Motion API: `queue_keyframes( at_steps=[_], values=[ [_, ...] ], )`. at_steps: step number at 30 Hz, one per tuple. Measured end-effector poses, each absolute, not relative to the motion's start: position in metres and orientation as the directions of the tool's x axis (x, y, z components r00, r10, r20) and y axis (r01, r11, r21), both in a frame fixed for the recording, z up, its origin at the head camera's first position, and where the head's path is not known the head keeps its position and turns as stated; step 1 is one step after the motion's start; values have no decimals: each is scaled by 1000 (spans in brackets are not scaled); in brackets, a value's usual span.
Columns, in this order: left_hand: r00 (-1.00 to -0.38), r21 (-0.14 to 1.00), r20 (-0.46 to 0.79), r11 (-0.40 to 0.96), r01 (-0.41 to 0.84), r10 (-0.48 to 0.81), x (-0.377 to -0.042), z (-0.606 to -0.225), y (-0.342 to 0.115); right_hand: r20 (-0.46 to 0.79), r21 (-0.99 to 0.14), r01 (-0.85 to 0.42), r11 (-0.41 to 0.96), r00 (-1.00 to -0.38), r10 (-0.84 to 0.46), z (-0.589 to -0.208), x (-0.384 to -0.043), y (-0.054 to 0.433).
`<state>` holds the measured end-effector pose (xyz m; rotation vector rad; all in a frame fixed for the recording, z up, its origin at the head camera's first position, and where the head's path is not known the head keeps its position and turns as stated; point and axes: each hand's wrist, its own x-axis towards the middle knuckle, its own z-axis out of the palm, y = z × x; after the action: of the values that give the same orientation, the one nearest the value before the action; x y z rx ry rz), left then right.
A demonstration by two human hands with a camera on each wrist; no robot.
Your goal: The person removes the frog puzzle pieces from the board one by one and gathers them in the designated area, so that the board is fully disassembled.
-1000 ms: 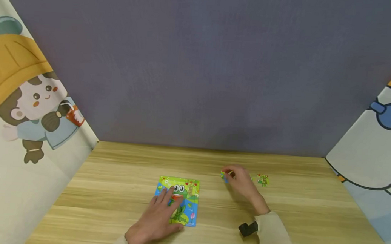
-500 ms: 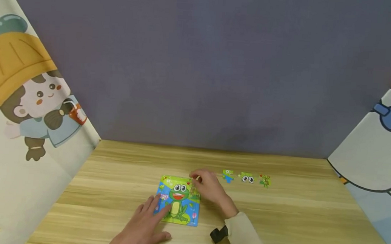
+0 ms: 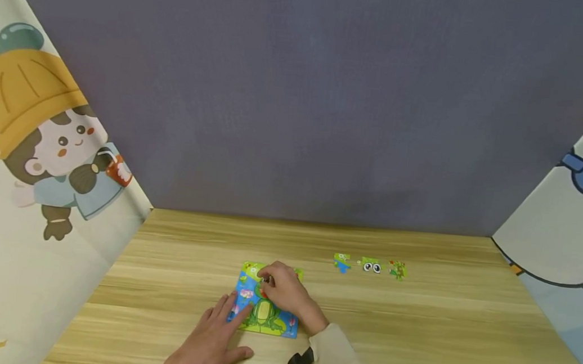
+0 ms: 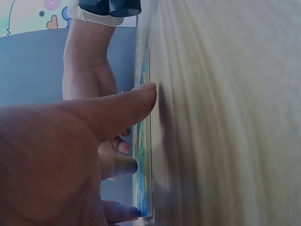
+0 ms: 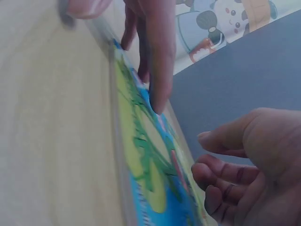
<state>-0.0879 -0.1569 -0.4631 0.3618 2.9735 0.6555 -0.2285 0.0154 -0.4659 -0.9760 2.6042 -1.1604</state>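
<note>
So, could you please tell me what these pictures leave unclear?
Head view: part of the frog puzzle, hidden behind the right hand.
Left wrist view: the puzzle's picture, nearly edge-on and partly behind the left hand.
Right wrist view: the puzzle's near end, cut off by the bottom edge.
Head view: fine detail on the loose pieces, too small.

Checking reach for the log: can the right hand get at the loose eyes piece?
Likely yes: the eyes piece lies uncovered on the table, and nothing visible blocks the right hand's path.
</note>
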Motion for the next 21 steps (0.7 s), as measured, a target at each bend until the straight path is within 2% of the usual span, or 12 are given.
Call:
queue_keyframes(
  at_steps=[6,14,21],
  values=[
    [-968,407,-31,888,214,248,-88,-466,-157,100,-649,-521,555,-781,-617,-473,-223,11],
    [-967,372,-37,901,222,254,-88,-465,-155,116,-469,-606,642,-763,-636,-473,-212,4],
    [-963,339,-63,913,225,261,-89,-466,-155,125,-465,-585,665,-786,-605,-476,-208,1]
  ],
)
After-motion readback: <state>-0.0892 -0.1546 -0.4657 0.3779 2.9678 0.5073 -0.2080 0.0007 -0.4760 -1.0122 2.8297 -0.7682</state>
